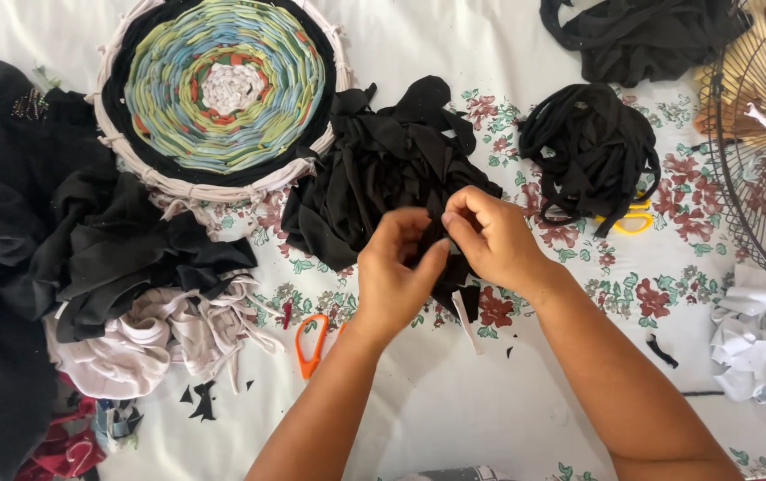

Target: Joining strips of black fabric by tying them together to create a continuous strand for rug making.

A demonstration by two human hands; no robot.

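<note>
Between my fingers, both hands (441, 254) pinch a black strip (441, 267) over the counter (454, 392). Beyond them lies the black heap (383, 169); farther left, the round rug (222, 89) looks mostly woven, many strips still loose.

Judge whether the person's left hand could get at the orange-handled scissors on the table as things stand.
Probably yes. The orange-handled scissors lie uncovered on the floral tablecloth, just beside the left forearm. But the left hand and right hand both pinch a black fabric strip, which must be released first.
</note>
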